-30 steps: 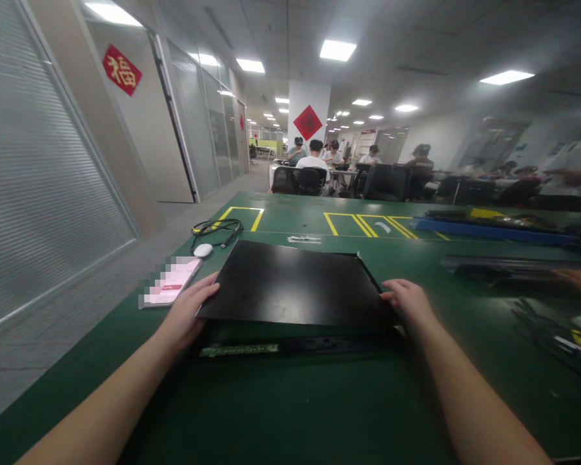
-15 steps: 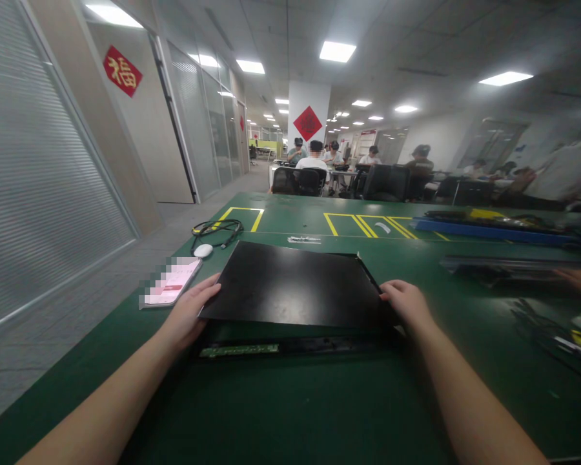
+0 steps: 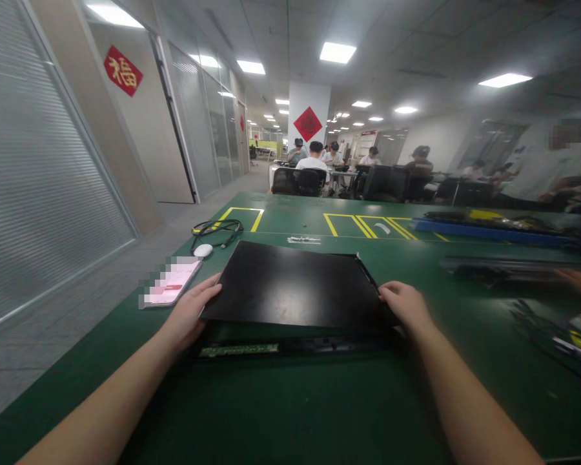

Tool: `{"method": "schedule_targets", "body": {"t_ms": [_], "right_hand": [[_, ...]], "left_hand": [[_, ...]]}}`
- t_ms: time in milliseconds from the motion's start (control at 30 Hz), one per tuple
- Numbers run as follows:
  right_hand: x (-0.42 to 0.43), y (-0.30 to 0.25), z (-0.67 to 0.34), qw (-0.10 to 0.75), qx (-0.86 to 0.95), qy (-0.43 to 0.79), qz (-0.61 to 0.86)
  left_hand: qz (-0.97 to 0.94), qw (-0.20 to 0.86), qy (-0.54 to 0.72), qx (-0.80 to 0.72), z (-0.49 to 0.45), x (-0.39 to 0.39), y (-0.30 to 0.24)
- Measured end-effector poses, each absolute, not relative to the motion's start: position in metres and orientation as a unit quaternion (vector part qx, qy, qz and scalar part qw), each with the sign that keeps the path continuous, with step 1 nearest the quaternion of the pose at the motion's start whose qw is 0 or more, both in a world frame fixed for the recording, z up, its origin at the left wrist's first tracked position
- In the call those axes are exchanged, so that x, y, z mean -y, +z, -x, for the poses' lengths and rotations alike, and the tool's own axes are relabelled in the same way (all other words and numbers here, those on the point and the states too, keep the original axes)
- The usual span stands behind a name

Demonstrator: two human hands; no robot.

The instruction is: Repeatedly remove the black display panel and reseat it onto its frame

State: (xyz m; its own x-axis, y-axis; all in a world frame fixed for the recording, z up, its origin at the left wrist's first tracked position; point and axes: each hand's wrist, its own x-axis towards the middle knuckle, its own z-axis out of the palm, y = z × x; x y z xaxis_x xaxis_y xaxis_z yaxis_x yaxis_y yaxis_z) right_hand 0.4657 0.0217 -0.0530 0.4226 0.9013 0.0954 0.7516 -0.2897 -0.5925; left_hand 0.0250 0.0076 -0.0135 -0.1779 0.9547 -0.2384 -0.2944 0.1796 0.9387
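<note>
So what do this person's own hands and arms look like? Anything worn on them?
The left hand and right hand are plain human hands without gloves. The visible forearms are slender and bare: no sleeve, watch, bracelet, cable or marking shows.

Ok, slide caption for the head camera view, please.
Left hand and right hand hold a black panel by opposite edges over a green table.

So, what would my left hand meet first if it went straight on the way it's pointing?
The black flat panel: your left hand has its fingers at the left edge. What it would meet beyond is unclear, since depth is hard to judge.
</note>
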Motion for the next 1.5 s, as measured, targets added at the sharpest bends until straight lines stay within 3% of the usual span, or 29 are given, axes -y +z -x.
{"method": "schedule_targets", "body": {"t_ms": [533,1500], "right_hand": [[-0.018,-0.046,-0.461,0.226,0.552,0.076,0.799],[-0.018,-0.050,-0.458,0.245,0.568,0.064,0.783]], "left_hand": [[-0.340,0.550,0.566,-0.511,-0.024,-0.008,-0.020],[-0.358,0.522,0.578,-0.515,-0.024,-0.008,-0.023]]}}
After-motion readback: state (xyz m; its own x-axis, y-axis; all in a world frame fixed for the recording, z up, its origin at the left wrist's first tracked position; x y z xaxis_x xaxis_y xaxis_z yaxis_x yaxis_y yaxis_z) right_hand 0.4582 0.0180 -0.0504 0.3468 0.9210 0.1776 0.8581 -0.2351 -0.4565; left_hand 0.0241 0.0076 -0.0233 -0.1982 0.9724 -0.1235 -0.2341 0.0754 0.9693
